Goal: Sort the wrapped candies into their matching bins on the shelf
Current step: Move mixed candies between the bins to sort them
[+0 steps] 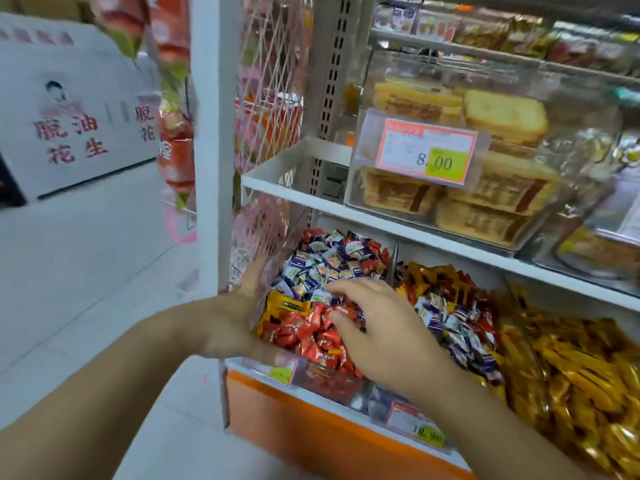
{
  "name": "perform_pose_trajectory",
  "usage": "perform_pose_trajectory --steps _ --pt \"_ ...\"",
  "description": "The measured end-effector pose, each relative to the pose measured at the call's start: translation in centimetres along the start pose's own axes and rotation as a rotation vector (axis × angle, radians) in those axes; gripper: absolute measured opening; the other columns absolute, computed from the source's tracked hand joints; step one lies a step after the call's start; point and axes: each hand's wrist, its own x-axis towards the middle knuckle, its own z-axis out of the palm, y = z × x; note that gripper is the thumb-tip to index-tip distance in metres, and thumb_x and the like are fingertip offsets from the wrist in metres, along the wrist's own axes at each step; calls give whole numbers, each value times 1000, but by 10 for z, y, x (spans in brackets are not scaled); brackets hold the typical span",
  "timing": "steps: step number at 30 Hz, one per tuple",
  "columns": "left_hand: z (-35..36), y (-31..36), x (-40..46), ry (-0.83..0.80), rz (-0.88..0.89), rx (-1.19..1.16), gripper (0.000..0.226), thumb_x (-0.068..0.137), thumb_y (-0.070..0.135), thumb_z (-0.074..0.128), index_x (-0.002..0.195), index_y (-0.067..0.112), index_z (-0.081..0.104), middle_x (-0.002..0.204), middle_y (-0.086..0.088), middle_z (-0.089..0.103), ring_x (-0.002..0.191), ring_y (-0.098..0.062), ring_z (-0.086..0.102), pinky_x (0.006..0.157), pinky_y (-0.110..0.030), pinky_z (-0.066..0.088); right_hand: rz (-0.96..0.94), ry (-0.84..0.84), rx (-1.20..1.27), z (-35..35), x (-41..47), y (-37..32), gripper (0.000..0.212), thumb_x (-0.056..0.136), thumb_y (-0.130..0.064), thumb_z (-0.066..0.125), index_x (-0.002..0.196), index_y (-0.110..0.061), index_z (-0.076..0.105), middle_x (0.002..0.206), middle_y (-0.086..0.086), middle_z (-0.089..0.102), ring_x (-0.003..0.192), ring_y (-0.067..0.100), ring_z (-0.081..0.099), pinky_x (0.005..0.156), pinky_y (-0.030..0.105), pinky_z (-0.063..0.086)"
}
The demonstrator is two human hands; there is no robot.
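The right hand (375, 327) rests with loosely spread fingers on the red candies (311, 336), gripping nothing I can make out. The left hand (239, 306) lies flat and released against the bin wall (263, 271) just left of them. Best pinch single strays, judging by wrapper colour, before lifting.

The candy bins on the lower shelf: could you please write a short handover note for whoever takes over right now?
Left hand: open, flat against the outer left side of the leftmost bin.
Right hand: fingers curled down into the red candies; blur hides whether they pinch one.
Purple-and-white candies fill that bin's back, with a few red ones among them.
A yellow pack lies among them too.
Next bin is also mixed.
Sorting remains in both.
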Motion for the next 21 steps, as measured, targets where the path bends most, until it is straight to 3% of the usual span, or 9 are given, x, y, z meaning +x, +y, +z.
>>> perform_pose_trajectory --steps 3,5,8,11,14,17,21 --pt "-4 -3 0 -24 21 -31 154 64 56 93 138 57 -43 170 12 10 153 -15 23 116 -29 35 1 -127 34 25 47 -16 39 106 -35 57 144 -29 56 145 -5 55 131 16 52 113 40 43" --pt "-5 -4 1 -31 24 -35 155 65 51 94 139 56 -43 169 12 12 151 -16 28 115 -29 37 3 -150 4 44 71 -20 31 101 -34 65 131 -27 66 128 0 67 112 21 63 100 44 54" --pt "-4 -3 3 -39 10 -19 155 66 52 93 137 54 -45 171 6 6 155 -19 21 121 -37 32 32 -162 -78 64 94 -18 23 90 -36 74 111 -29 69 99 -2 71 88 23 67 79 46 61" --pt "-5 -2 2 -39 -6 0 155 67 52 92 139 50 -45 171 4 6 156 -21 18 122 -38 29 66 -134 -124 73 104 -17 18 83 -31 77 97 -26 68 84 -4 67 77 23 65 71 44 61" --pt "-5 -2 3 -38 -2 -7 156 66 52 93 142 48 -43 171 5 8 154 -21 24 120 -34 31 93 -82 -37 70 102 -20 17 82 -32 80 92 -29 65 82 -8 64 76 19 64 71 45 60" --pt "-5 -2 2 -6 0 -12 158 59 58 94 143 51 -40 172 4 6 155 -22 21 121 -41 32 109 4 185 55 86 -23 17 91 -28 79 95 -31 63 90 -11 61 84 13 60 77 40 55" --pt "-5 12 -5 133 46 66 156 62 58 92 150 42 -36 170 4 -17 158 -22 2 125 -41 23 144 149 512 21 46 -28 15 96 -31 74 106 -38 64 103 -17 65 97 5 63 85 26 53"
